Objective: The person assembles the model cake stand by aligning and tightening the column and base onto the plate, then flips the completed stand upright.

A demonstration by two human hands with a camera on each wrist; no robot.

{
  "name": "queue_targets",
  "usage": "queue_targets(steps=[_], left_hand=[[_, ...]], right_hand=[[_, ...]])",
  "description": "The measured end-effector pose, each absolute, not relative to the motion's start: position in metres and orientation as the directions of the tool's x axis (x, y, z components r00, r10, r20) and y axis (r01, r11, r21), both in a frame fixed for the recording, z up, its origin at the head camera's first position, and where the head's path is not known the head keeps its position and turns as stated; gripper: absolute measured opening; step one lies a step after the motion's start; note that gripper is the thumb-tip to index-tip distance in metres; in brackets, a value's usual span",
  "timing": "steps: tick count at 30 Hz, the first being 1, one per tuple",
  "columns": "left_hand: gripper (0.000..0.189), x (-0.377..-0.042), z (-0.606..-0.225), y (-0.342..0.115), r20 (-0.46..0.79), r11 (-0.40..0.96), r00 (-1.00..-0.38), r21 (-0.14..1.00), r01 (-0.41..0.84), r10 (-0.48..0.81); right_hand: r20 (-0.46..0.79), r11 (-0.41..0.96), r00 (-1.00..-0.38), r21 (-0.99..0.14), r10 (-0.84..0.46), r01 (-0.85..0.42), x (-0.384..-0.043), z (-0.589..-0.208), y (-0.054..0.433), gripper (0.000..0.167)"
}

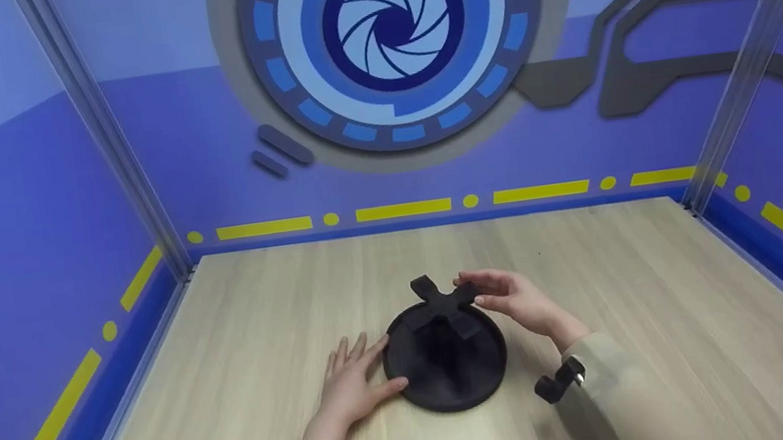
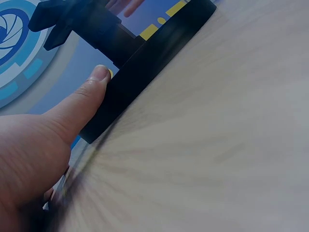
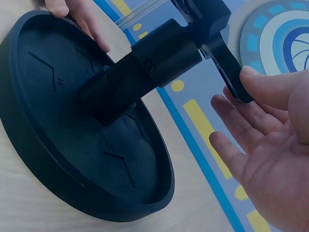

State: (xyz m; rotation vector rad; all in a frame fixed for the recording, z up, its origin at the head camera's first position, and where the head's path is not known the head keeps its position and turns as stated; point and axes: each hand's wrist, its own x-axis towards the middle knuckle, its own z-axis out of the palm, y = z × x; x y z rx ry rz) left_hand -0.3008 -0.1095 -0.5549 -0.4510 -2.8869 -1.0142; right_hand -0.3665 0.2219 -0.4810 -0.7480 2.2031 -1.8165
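Passable along the left, right and far edges of the bench (image 1: pixel 279 288), up to the blue walls (image 1: pixel 200 147). Blocked near the middle by the round black base (image 1: pixel 419 371), its post (image 3: pixel 145 72) and cross-shaped top (image 1: pixel 444 305); hemmed in by the left hand (image 1: pixel 351 384) at the rim, the right hand (image 1: pixel 521 303) at the top.

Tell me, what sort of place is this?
Probably a purpose-built work or recording booth rather than a home. Blue panels printed with yellow dashes and mechanical-looking designs stand around a wood-grained table, and metal posts rise at its far corners.
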Motion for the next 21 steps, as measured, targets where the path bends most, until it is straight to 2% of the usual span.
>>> queue_targets(steps=[5, 21], left_hand=[[0.086, -0.301, -0.556, -0.11, 0.141, 0.745, -0.956, 0.6, 0.29, 0.258], [0.086, -0.301, -0.555, -0.11, 0.145, 0.747, -0.955, 0.597, 0.293, 0.259]], right_hand=[[0.153, 0.156, -0.867, -0.955, -0.475, -0.254, -0.366, -0.48, 0.224, 0.05], [0.088, 0.224, -0.853, -0.947, -0.515, -0.232, -0.355, -0.475, 0.231, 0.05]])
